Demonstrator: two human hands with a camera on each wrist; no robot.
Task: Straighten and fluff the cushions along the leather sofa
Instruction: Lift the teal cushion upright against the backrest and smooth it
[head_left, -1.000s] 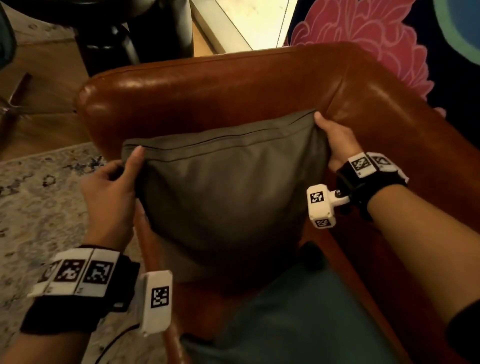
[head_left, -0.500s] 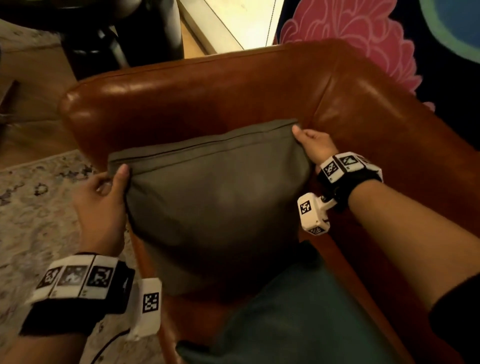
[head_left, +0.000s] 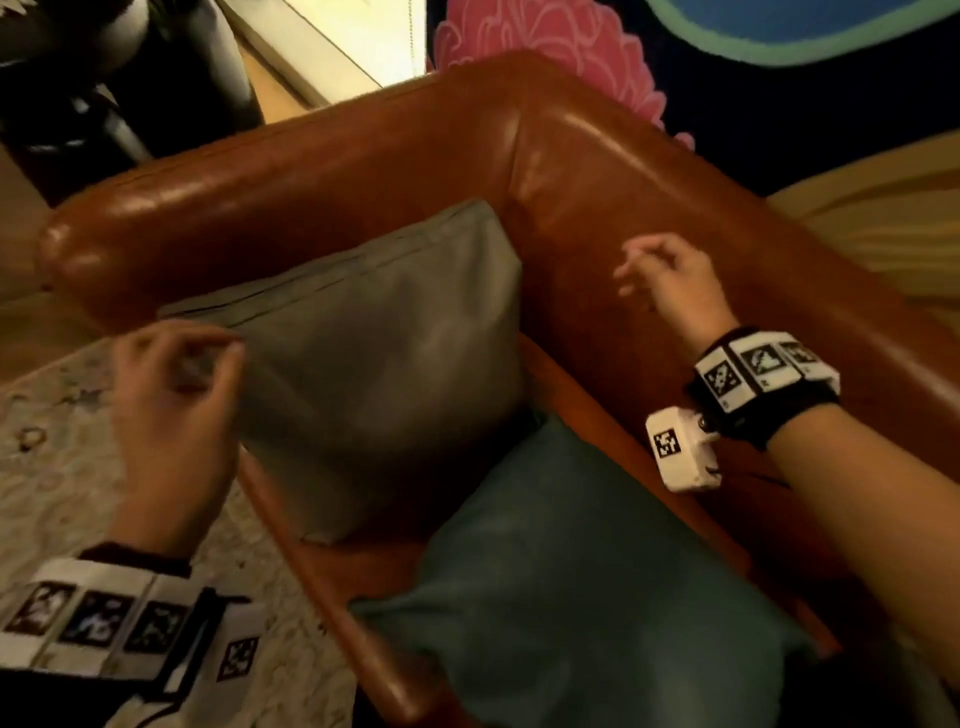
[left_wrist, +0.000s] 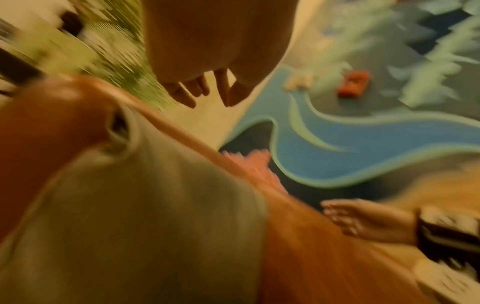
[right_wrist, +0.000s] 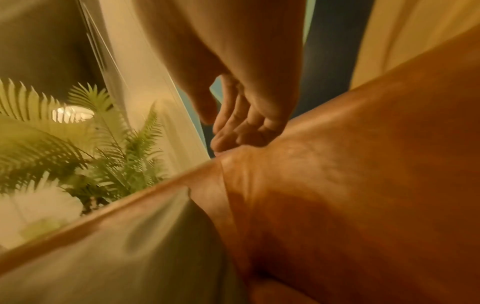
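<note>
A grey-green cushion (head_left: 384, 364) leans upright in the corner of the brown leather sofa (head_left: 291, 166), against the armrest. A teal cushion (head_left: 571, 597) lies on the seat in front of it, overlapping its lower edge. My left hand (head_left: 208, 358) hovers at the grey cushion's upper left corner with loosely curled fingers and holds nothing. In the left wrist view my left hand (left_wrist: 205, 92) hangs free above the grey cushion (left_wrist: 142, 216). My right hand (head_left: 631, 275) floats over the sofa back, to the right of the cushion, relaxed and empty. Its fingers (right_wrist: 241, 123) sit just above the leather.
A pale patterned rug (head_left: 47, 467) covers the floor left of the sofa. Dark furniture (head_left: 104, 78) stands beyond the armrest, and a leafy plant (right_wrist: 91, 154) rises behind it. A painted wall with a pink flower (head_left: 545, 52) runs behind the sofa back.
Both hands have let go of the grey cushion's top corners. The right hand has moved right along the sofa back, and the cushion now rests in the corner on its own.
</note>
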